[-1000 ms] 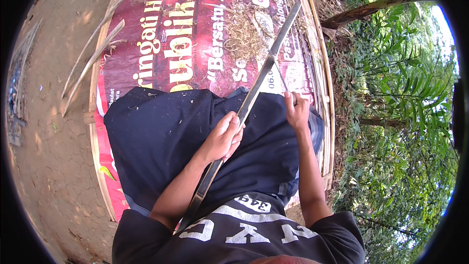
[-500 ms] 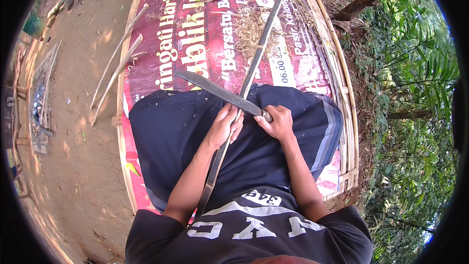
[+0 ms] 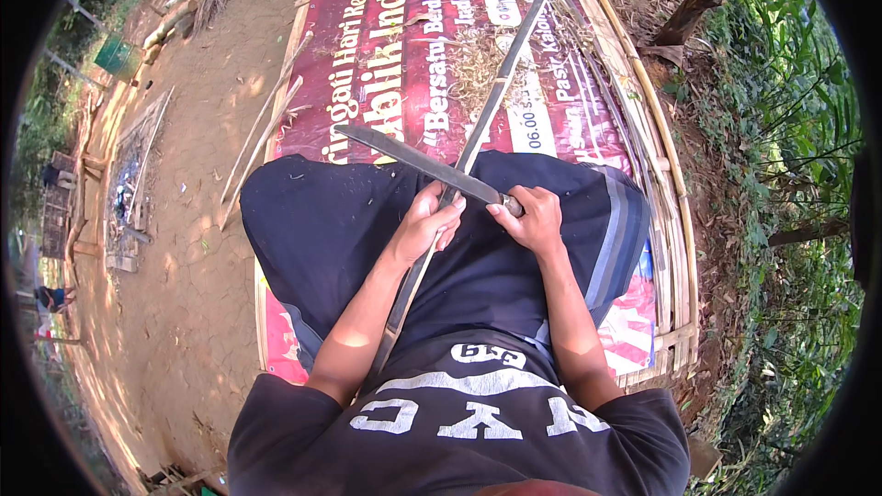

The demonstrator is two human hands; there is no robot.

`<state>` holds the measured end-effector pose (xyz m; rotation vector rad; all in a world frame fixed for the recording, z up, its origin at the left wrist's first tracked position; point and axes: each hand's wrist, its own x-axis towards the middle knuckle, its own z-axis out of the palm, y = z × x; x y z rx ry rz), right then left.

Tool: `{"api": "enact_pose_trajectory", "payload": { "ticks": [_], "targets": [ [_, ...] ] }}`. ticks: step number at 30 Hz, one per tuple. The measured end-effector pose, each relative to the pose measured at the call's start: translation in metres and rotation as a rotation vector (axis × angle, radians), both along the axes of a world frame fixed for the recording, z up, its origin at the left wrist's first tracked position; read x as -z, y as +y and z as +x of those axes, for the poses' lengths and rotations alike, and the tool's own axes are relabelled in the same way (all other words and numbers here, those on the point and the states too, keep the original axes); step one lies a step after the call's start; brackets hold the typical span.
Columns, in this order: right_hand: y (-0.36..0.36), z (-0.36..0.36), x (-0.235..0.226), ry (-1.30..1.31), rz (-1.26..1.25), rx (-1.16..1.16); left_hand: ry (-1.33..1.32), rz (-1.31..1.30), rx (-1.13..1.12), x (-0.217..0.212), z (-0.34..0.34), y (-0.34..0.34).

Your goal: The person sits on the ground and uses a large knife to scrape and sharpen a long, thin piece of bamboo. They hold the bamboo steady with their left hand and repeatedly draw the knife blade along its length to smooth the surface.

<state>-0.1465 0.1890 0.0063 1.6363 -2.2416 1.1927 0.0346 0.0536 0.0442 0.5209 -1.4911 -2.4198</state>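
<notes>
A long, narrow bamboo strip (image 3: pixel 508 66), dark on one face and pale along its edge, runs slantwise from beside my left forearm across my lap to the far side. Around its middle, my left hand (image 3: pixel 430 226) is closed, with the thumb across the strip. My right hand (image 3: pixel 535 220) grips the short handle of a machete (image 3: pixel 404 153). Its broad grey blade points left and away, crossing over the strip just beyond my left fingers. Blade and strip look to be touching where they cross.
Beneath me is a bamboo platform covered by a red printed banner (image 3: pixel 326 83). Curly bamboo shavings (image 3: pixel 473 69) lie on it. Thin sticks (image 3: pixel 262 142) lean at its left edge, with bare earth (image 3: pixel 197 184) beyond. Green plants (image 3: pixel 790 138) and a trunk (image 3: pixel 694 14) stand right.
The whole view has shifted, so the ground and platform appear farther right. My left thumb now lies across the strip. The machete still crosses the strip near the same spot.
</notes>
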Motion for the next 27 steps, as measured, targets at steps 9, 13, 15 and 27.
{"api": "enact_pose_trajectory", "payload": {
  "ticks": [9,13,15,27],
  "targets": [
    [0.011,-0.007,-0.009,0.097,-0.083,0.044,-0.017,-0.063,-0.053,-0.013,-0.001,0.013],
    [0.017,-0.008,-0.01,0.114,-0.103,0.049,-0.059,-0.125,-0.063,-0.021,0.0,0.024],
    [0.019,-0.007,-0.013,0.11,-0.11,0.049,-0.037,-0.114,-0.047,-0.019,0.003,0.025],
    [0.017,-0.001,-0.014,0.106,-0.101,0.006,-0.062,-0.136,-0.094,-0.019,0.014,0.028]
  ]
}}
